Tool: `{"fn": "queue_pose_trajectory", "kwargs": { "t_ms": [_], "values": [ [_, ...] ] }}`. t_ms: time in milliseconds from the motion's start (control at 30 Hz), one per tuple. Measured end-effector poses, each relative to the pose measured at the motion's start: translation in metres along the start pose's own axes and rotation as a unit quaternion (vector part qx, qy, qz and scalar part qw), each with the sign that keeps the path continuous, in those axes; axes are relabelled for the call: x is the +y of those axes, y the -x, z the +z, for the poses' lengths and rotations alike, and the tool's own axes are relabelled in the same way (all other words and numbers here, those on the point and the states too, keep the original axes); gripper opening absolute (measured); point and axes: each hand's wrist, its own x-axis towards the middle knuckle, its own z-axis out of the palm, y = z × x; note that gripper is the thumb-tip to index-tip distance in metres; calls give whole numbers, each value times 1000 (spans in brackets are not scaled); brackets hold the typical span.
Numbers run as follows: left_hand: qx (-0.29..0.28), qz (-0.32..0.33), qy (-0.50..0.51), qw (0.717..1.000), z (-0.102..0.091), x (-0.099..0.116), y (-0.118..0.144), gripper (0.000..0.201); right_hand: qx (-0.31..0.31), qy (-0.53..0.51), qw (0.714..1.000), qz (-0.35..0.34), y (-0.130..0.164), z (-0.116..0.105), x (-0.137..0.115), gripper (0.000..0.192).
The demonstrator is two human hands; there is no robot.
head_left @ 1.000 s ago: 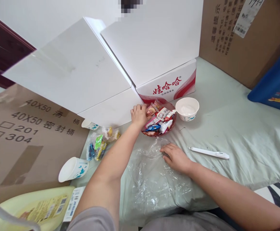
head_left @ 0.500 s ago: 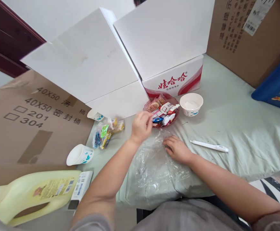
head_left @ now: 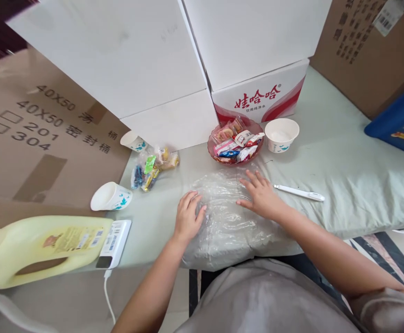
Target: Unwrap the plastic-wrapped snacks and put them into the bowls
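Both hands lie flat, fingers spread and gripping nothing, left hand and right hand pressing the clear plastic bag smooth on the bench just below the red candy dish.

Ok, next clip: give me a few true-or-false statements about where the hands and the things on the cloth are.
1. Both hands rest on the clear plastic bag. True: left hand at its left edge, right hand on its upper right.
2. The red bowl is empty. False: it holds wrapped snacks.
3. The white pen lies right of the right hand, apart from it. True.
4. The right hand grips the white paper bowl. False: that bowl stands untouched beside the red bowl.
5. The paper cup near the yellow jug stands upright. False: it lies on its side.
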Motion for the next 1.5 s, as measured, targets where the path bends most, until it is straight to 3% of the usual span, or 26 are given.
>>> {"fn": "queue_pose_trajectory", "kwargs": {
  "t_ms": [67, 133, 233, 300, 367, 467, 633, 767, 867, 1000, 1067, 1200, 1500],
  "values": [
    [-32, 72, 61, 995, -14, 9, 16, 27, 44, -52, 997, -32, 14, -23, 1, 54],
    [-105, 135, 95, 981, -22, 19, 35, 37, 46, -97, 992, -64, 33, -42, 4, 45],
    [-193, 189, 81, 959, -19, 29, 60, 50, -56, -114, 983, -135, 66, -52, 17, 49],
    [-194, 202, 66, 958, -14, 31, 71, 37, -127, -92, 973, -170, 87, -49, 29, 64],
    [-160, 203, 82, 962, -10, 31, 76, 27, -165, -59, 967, -184, 106, -44, 42, 80],
    [-117, 173, 145, 967, -12, 29, 74, 20, -171, -18, 968, -182, 126, -38, 56, 90],
    [-100, 85, 206, 970, -24, 31, 66, 19, -88, -5, 983, -162, 139, -35, 56, 46],
    [-122, -28, 230, 965, -32, 31, 55, 18, -18, -107, 982, -154, 132, -38, 43, 25],
    [-109, -127, 213, 963, -31, 32, 38, 21, 33, -163, 983, -77, 120, -36, 34, 20],
    [-85, -219, 174, 956, -13, 33, 12, 24, 77, -107, 985, 108, 101, -25, 33, 23],
    [-71, -235, 138, 959, -1, 33, 3, 24, 71, -39, 985, 155, 93, -20, 35, 28],
    [-73, -253, 37, 964, 18, 35, -7, 24, 73, 82, 979, 171, 86, -16, 39, 36],
    [-115, -257, -36, 959, 20, 39, -12, 23, 131, 89, 978, 138, 86, -18, 42, 38]
  ]
}}
